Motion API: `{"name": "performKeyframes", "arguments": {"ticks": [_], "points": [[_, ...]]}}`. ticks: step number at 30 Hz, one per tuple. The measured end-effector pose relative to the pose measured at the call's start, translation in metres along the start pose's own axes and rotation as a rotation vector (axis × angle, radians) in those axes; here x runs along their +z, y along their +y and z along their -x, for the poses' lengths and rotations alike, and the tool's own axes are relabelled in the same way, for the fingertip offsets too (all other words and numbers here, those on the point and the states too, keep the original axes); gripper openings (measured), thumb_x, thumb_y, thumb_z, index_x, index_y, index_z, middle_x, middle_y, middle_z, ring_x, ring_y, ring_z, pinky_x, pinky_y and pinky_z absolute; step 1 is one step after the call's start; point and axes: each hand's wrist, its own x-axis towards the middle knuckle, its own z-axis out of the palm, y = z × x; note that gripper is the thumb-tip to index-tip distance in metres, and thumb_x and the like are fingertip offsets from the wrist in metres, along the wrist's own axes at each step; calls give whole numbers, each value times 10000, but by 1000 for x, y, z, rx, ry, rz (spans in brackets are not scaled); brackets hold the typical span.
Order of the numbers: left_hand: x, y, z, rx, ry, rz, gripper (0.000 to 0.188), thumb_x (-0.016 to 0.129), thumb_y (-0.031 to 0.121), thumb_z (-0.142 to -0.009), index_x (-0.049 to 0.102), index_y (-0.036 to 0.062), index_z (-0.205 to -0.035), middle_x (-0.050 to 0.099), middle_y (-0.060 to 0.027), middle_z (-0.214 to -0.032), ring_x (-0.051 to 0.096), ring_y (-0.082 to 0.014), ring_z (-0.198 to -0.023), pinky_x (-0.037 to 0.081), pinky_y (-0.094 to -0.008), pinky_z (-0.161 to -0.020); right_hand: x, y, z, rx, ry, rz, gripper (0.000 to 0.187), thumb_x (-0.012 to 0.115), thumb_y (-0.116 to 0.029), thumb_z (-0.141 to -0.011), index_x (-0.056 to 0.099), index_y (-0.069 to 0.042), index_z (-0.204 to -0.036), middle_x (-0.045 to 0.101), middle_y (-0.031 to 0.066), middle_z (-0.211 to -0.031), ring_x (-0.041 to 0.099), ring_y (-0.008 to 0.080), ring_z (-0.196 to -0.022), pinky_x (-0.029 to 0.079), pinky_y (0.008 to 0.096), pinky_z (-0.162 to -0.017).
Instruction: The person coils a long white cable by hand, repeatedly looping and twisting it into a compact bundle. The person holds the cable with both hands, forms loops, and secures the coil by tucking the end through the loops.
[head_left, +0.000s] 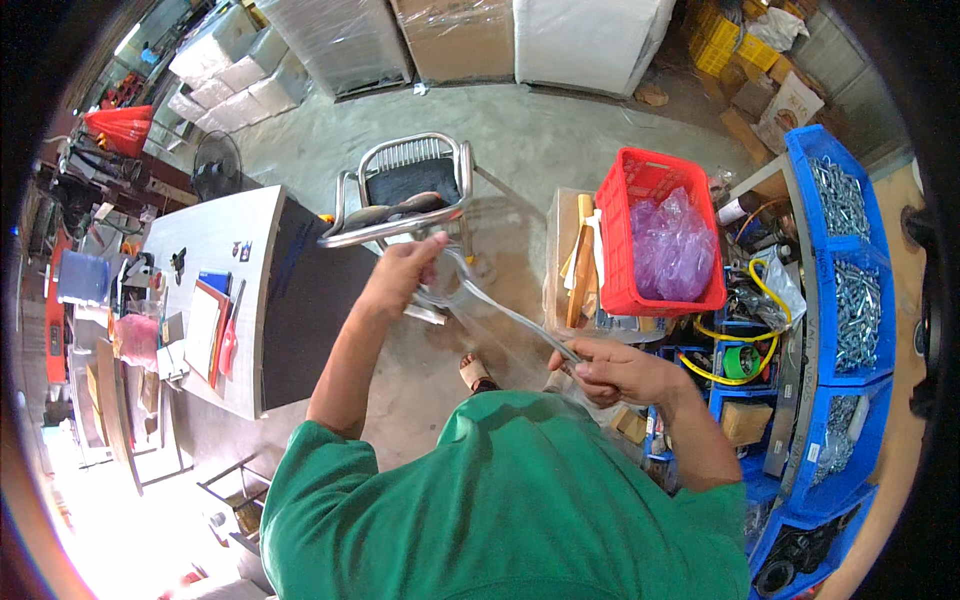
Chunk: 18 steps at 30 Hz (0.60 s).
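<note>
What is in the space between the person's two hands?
In the head view, a clear plastic bag stretches from the left hand to the right hand. Both hands grip it. Bare concrete floor shows behind it.

Stood between worktable [215, 250] on left and bin shelves [845, 300] on right; metal chair [410, 190] ahead; crate [655, 235] right of chair.

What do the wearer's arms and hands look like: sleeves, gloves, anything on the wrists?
Both hands bare, no gloves: left hand, right hand. Forearms uncovered. Green short-sleeved shirt, sleeves ending near the elbows. No watch, band or ring that I can make out.
</note>
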Motion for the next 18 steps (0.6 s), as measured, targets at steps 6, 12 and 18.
{"name": "performKeyframes", "arguments": {"ticks": [6, 12, 18], "points": [[-51, -5, -4, 68, 86, 450, 404, 589, 407, -966, 518, 119, -692, 393, 36, -569, 391, -86, -499, 333, -263, -488, -8, -4, 37, -68, 357, 413, 281, 517, -234, -1004, 547, -38, -1203, 509, 16, -688, 464, 86, -603, 387, 264, -545], [-33, 22, 49, 33, -138, 795, 446, 562, 341, -990, 392, 142, -629, 319, 36, -539, 316, -105, -491, 282, -266, -481, -42, -8, 54, -209, 999, 928, 236, 589, -209, -953, 649, 19, -944, 636, 130, -777, 611, 193, -720, 479, 329, -680], [-20, 22, 90, 64, -166, 756, 434, 568, 247, -964, 395, 130, -583, 340, 23, -527, 333, -112, -503, 283, -285, -508, -67, 14, 73, -402, 1222, 1250, 192, 629, -182, -921, 656, 5, -953, 656, 182, -850, 647, 306, -762, 493, 365, -694]]}}
